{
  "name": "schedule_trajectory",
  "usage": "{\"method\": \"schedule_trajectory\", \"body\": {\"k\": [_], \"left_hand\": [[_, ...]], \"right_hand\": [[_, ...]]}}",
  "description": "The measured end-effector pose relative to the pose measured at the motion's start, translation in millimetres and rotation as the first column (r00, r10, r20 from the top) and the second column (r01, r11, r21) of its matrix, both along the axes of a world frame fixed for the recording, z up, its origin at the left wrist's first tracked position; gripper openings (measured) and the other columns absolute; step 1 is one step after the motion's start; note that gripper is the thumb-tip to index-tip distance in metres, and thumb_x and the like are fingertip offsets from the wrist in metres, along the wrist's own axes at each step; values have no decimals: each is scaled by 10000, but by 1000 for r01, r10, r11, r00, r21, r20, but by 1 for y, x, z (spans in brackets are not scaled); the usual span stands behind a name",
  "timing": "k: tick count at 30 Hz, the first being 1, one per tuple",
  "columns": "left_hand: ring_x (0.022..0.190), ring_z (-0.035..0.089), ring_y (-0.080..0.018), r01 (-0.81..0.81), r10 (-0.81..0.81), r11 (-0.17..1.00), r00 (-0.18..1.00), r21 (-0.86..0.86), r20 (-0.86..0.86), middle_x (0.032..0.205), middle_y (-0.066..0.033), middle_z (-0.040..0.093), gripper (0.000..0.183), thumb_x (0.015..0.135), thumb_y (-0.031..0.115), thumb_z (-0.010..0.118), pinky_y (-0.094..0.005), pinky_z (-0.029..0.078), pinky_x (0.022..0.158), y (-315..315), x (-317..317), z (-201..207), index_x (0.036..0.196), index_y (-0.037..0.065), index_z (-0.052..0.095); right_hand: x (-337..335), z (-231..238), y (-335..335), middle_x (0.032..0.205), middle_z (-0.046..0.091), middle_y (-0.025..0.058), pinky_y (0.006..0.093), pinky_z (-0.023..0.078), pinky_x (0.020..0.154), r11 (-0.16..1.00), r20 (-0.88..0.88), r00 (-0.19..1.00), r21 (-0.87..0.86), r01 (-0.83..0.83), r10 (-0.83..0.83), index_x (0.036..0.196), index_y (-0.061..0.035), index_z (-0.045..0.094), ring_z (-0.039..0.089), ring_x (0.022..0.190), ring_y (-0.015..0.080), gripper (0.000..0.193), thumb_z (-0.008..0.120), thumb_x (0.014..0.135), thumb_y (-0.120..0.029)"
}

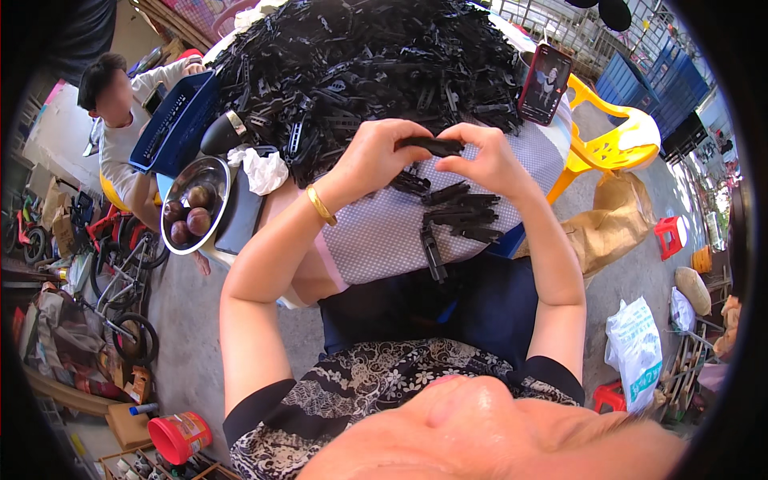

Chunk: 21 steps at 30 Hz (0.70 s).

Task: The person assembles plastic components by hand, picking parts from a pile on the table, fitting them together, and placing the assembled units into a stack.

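- Pinching one black part (430, 146) in the frame's upper middle, we hold its ends with left hand (374, 156) and right hand (492, 162).
- We see a black heap (360, 60) at the top, a smaller bunch (466, 214) right of centre.

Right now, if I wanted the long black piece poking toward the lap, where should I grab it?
Probably pinch the long black piece by its near end, coming from the side of the lap. That end pokes out freely, seemingly past the edge of the patterned cloth, while its other end lies up against the small bunch of black pieces.
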State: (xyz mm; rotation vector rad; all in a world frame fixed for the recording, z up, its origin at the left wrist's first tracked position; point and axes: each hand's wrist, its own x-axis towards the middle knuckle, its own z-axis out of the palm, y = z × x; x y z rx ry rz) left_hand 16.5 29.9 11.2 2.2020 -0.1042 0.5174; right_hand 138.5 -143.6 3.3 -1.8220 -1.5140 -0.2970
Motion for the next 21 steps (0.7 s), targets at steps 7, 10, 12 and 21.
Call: {"method": "schedule_trajectory", "body": {"k": [7, 10, 12, 21], "left_hand": [[908, 572, -260, 413, -393, 867, 911, 278, -125, 911, -91, 649, 298, 725, 226, 745, -343, 472, 799, -27, -11, -11, 959, 52, 684], [899, 578, -248, 522, -516, 832, 853, 188, -82, 897, -85, 650, 312, 755, 279, 727, -344, 482, 760, -23, -7, -14, 953, 42, 680], [800, 599, -212, 417, -406, 908, 901, 44, -150, 855, -84, 644, 246, 785, 229, 712, -322, 486, 693, -17, -1, -12, 939, 40, 682], [881, 560, -271, -108, -32, 894, 952, 434, 304, 875, -83, 649, 276, 709, 125, 710, -358, 464, 810, 15, 36, -33, 969, 46, 669]], "right_hand": [[32, -12, 11, 999, 639, 94, 293, 478, 812, 996, -569, 822, -71, -48, -1, 1033, 11, 627, 609, 918, 183, 311, 627, 869, -253], [27, -24, 21, 949, 615, 94, 321, 486, 806, 991, 126, 989, -92, 95, -83, 1000, -44, 657, 582, 925, 238, 276, 689, 777, -205], [24, -27, 26, 929, 563, 77, 358, 472, 817, 958, 247, 950, -163, 235, -191, 948, -69, 664, 529, 946, 277, 272, 713, 702, -174], [18, -11, 20, 915, 598, 124, 372, 483, 770, 953, -63, 998, -302, 8, -28, 896, -16, 654, 589, 852, 295, 215, 691, 721, -136]]}}
